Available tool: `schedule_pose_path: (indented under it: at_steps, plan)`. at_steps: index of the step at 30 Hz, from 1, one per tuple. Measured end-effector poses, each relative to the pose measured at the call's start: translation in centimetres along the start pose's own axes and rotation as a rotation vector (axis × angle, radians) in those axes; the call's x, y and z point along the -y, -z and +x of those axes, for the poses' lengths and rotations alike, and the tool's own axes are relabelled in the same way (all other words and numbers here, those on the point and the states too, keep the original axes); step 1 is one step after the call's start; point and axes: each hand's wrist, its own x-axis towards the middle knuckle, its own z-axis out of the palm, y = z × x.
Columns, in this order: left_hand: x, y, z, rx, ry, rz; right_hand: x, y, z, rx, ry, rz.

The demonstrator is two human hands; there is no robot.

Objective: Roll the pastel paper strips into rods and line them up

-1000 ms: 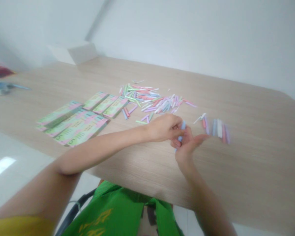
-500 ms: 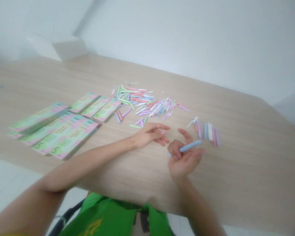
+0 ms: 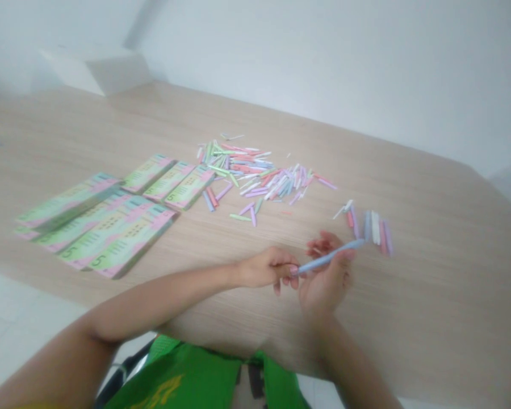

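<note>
A slim blue stick (image 3: 323, 261) was held between the two hands, near the front edge of the wooden tabletop (image 3: 443, 295). Its near end was pinched by the left hand (image 3: 270, 270), whose thumb and fingers were closed on it, with the other fingers hanging loosely below. The right hand (image 3: 326, 278) was turned palm up; its fingers were held apart from the thumb, and the gap between them was crossed by the stick. The far end of the stick was pointed up and to the right, towards a short row of sticks (image 3: 375, 228) in which pale blue, white, pink and purple pieces were laid side by side. Just left of that row, a small cluster (image 3: 355, 221) was made up of white, red and purple pieces.

Beyond the hands, a loose pile of coloured sticks (image 3: 255, 167) was spread across the middle of the tabletop, with a few stray pieces (image 3: 253, 216) scattered along its near side. To the left of the pile, long green-and-pink packs (image 3: 125, 241) were laid slantwise, and three shorter-looking packs (image 3: 169, 179) were set just behind them. At the back left, a white box-like object (image 3: 119, 71) was placed near the wall (image 3: 323, 62). A green garment (image 3: 196, 375) was worn by the person.
</note>
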Motion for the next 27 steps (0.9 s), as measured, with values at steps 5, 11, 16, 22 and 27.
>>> schedule_pose_path:
  at_steps: [5,11,16,22,27]
  plan:
    - [0.5,2.0,-0.2,-0.204,-0.035,0.005,0.0,0.6,1.5,0.012,-0.016,-0.059]
    - [0.5,2.8,-0.2,-0.334,-0.145,0.167,0.1,0.9,2.0,0.120,-0.157,-0.013]
    - [0.0,4.1,-0.2,-0.376,-0.244,0.385,-0.1,0.8,1.8,0.131,-0.189,-0.007]
    - [-0.2,5.3,-0.1,-0.108,-0.184,0.329,0.9,1.3,1.6,0.255,-0.110,-0.013]
    - [-0.6,4.8,-0.2,-0.142,-0.215,0.088,1.1,1.6,1.9,0.218,-0.096,-0.126]
